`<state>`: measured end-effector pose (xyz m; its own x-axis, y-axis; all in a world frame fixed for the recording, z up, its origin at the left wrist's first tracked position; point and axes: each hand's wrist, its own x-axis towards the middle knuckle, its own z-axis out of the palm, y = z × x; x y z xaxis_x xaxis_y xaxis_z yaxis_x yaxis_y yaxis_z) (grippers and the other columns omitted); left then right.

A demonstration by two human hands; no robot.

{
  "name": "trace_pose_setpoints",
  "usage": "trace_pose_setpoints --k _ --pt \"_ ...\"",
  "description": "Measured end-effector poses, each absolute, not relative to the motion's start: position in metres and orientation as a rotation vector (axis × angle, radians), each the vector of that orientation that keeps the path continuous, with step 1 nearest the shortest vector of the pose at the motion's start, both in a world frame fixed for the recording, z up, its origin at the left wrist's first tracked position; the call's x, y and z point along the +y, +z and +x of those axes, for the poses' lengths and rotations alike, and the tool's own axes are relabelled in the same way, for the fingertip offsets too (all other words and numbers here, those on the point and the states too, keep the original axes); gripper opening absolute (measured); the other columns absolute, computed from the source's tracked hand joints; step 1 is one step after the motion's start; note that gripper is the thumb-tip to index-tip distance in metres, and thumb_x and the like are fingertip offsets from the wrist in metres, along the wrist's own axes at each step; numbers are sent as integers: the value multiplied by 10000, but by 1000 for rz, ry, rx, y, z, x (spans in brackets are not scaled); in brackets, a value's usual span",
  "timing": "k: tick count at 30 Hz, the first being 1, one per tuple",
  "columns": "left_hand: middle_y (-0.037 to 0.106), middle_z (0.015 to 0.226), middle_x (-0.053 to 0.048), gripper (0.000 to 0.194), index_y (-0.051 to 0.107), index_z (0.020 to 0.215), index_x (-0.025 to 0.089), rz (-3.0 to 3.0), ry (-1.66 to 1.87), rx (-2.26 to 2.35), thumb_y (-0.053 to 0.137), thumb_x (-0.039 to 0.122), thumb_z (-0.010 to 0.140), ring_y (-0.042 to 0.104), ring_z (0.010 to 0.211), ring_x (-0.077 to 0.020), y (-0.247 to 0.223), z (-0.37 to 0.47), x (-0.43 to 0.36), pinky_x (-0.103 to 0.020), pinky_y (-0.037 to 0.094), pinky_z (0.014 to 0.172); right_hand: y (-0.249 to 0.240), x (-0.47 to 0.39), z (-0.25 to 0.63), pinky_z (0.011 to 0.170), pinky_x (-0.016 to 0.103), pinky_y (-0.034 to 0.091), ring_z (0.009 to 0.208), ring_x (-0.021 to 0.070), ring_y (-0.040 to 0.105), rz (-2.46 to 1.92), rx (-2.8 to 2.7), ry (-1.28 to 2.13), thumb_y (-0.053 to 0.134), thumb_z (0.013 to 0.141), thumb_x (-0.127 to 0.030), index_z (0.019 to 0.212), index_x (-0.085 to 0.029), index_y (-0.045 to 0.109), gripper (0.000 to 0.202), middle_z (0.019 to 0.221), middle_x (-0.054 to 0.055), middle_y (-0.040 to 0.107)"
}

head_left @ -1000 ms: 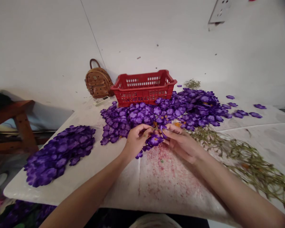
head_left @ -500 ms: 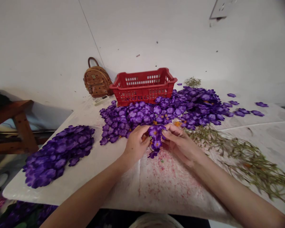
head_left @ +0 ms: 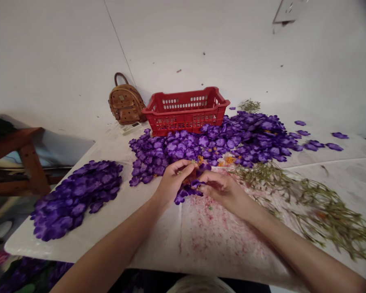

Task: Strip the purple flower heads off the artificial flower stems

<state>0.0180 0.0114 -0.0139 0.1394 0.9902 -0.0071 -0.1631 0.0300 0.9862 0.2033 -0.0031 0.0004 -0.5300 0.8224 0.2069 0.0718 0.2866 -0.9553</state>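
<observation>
My left hand (head_left: 177,176) is closed on a stem carrying a small cluster of purple artificial flowers (head_left: 180,196), held above the table. Some blossoms hang below the fingers, and part of the stem is hidden by the hand. My right hand (head_left: 218,185) pinches a purple petal piece (head_left: 197,184) on this cluster. Just beyond the hands spreads a heap of loose purple flower heads (head_left: 179,148), with small yellow flower centres (head_left: 228,160) lying at its near edge. Green artificial stems (head_left: 320,199) lie in a bunch to the right of my right hand.
A red plastic basket (head_left: 186,121) stands behind the heap against the wall. Left of it are a brown backpack (head_left: 126,103) and a white calculator-like device (head_left: 131,128). Another purple flower pile (head_left: 79,195) covers the table's left side. A wooden bench (head_left: 33,162) stands at far left.
My right hand has moved lower and slightly toward me along the cluster. My left hand has turned, so the blossoms now hang lower left and face away more.
</observation>
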Motion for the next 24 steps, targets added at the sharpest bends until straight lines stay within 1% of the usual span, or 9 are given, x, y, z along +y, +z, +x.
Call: trace_pose_setpoints --k 3,5,9,11,13,16,18,21,24 --pt "642 787 -7 292 659 809 166 1149 1199 955 740 444 843 595 724 -119 -13 17 10 -221 477 684 -2 -3 202 652 298 357 695 160 479 -811 -1811 1313 639 916 -328 778 -232 619 169 735 -14 545" --pt "618 758 2 288 651 807 171 1219 1206 992 729 445 854 574 713 -118 -11 17 9 -218 464 671 -4 -2 203 647 303 358 687 164 479 -810 -1737 1299 642 924 -361 777 -235 630 194 728 -10 555" --pt "628 745 8 250 681 874 177 1273 1175 1070 710 425 864 554 652 -110 -9 18 5 -219 452 617 -5 1 204 659 306 355 681 161 470 -889 -1497 1165 664 933 -385 771 -239 633 220 718 -17 549" --pt "625 711 11 245 688 854 177 1287 1159 1101 708 421 867 543 612 -107 -9 20 3 -220 444 580 -5 0 203 664 304 360 678 157 471 -917 -1404 1151 676 933 -381 769 -239 628 223 713 -23 544" --pt "641 695 2 264 690 811 180 1331 1147 1122 725 439 848 556 602 -118 -11 22 2 -232 452 567 -4 -2 201 679 310 386 693 163 502 -912 -1342 1199 677 936 -397 781 -241 629 225 725 -16 576" --pt "708 751 -31 279 710 779 189 1437 1131 1115 728 462 839 636 678 -159 -16 23 2 -267 505 638 -3 -6 198 733 334 442 760 184 572 -898 -1270 1332 686 930 -426 815 -249 645 215 793 8 644" --pt "746 806 -45 245 738 802 197 1516 1118 1127 719 435 856 684 755 -185 -20 21 3 -288 534 711 -2 -7 197 762 344 462 786 188 591 -886 -1206 1425 710 915 -430 812 -252 643 216 808 10 655" --pt "772 837 -54 183 762 813 200 1599 1120 1173 719 371 860 713 798 -205 -25 19 4 -309 557 758 -1 -7 196 785 342 467 802 184 591 -851 -1119 1497 745 886 -440 782 -250 632 245 810 8 657" --pt "793 881 -63 152 782 818 214 1598 1108 1147 714 345 852 735 845 -223 -26 19 4 -342 583 812 -1 -5 198 760 329 456 784 178 563 -848 -1117 1484 753 872 -455 785 -251 640 249 805 3 634"
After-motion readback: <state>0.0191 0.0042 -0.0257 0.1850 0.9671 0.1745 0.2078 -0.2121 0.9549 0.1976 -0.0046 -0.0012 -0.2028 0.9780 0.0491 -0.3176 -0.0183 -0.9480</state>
